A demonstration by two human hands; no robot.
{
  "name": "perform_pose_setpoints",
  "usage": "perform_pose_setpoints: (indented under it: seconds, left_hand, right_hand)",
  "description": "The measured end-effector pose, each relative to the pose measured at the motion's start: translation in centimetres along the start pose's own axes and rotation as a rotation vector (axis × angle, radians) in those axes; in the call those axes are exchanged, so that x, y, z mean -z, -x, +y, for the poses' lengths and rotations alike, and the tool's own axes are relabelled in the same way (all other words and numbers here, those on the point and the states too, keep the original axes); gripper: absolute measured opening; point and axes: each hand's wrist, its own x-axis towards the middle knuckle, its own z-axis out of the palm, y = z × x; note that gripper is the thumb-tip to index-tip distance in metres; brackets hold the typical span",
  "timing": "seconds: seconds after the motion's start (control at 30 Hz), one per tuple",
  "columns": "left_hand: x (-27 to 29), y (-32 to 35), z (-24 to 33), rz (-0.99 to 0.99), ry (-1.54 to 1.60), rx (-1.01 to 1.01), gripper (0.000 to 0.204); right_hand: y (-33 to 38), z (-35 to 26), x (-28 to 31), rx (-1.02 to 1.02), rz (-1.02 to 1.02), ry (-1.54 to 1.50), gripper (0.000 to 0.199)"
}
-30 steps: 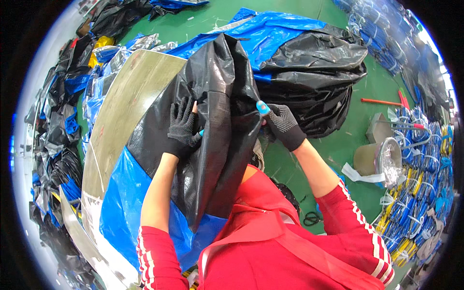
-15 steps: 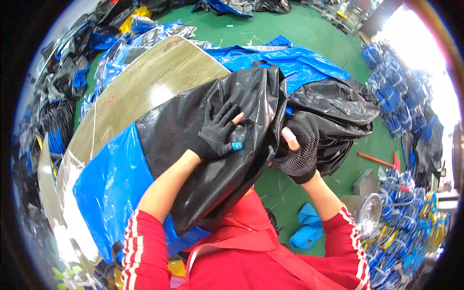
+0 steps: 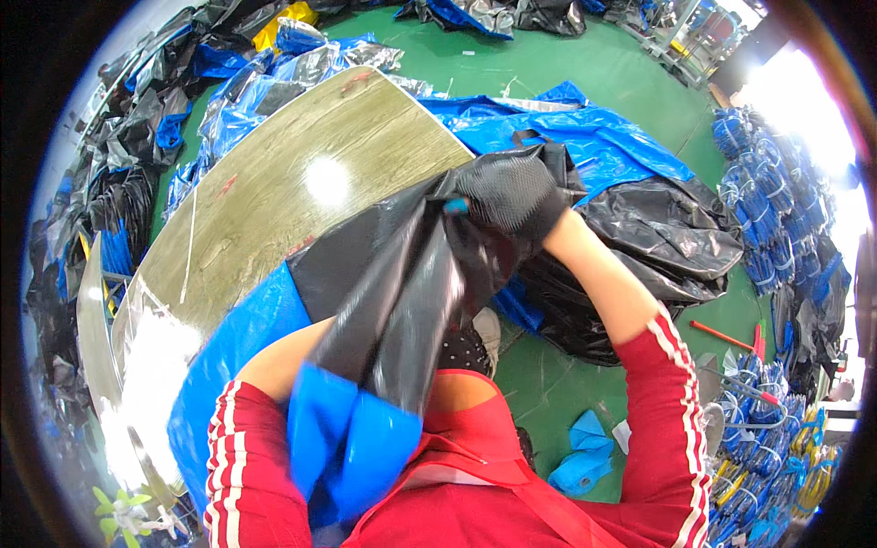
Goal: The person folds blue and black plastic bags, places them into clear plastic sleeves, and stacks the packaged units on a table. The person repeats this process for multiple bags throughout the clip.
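A shiny black-and-blue plastic tarp piece (image 3: 395, 301) is gathered in folds in front of me, its blue end hanging toward my lap. My right hand (image 3: 516, 196), in a black textured glove, is closed on its bunched black upper part. My left hand (image 3: 455, 207) is mostly hidden by the folds. Only its thumb, with a teal band, shows, pressed on the gathered material beside the right hand. The tarp drapes over my left forearm. More of the blue part (image 3: 233, 356) lies spread over the left side of a wood-patterned tabletop (image 3: 311, 155).
Blue tarp (image 3: 585, 137) and crumpled black tarp (image 3: 658, 233) lie beyond and right of my hands. Tied blue bundles (image 3: 776, 196) stand at the right. A red-handled tool (image 3: 722, 333) and a light-blue roll (image 3: 582, 466) rest on the green floor (image 3: 539, 393). Heaped tarps (image 3: 137, 137) line the left.
My right hand has moved left and up, over the black part. My left hand has gone under the folds. The tarp's near edge is lifted and bunched, baring more tabletop.
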Motion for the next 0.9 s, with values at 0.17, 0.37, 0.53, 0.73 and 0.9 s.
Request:
perform_pose_setpoints:
  seconds: [0.17, 0.37, 0.53, 0.73, 0.9]
  left_hand:
    - [0.7, 0.5, 0.1, 0.029, 0.081, 0.081, 0.054]
    - [8.3, 12.8, -0.1, -0.057, 0.322, 0.247, 0.051]
    - [16.7, 37.2, 6.1, -0.291, 0.486, 0.740, 0.049]
    - [16.3, 50.6, 26.7, -0.299, 0.310, 1.445, 0.039]
    - [9.2, 49.2, 29.0, 0.861, 0.467, 1.956, 0.034]
  right_hand:
    - [-5.1, 2.0, -7.8, -0.028, -0.403, -0.144, 0.031]
    - [-5.1, 2.3, -9.4, -0.132, -0.462, -0.231, 0.051]
    - [-5.6, 3.0, -10.1, -0.129, -0.513, -0.204, 0.055]
    - [-4.8, 4.1, -11.7, -0.135, -0.440, -0.128, 0.046]
    - [-5.0, 4.5, -12.2, -0.177, -0.478, -0.084, 0.041]
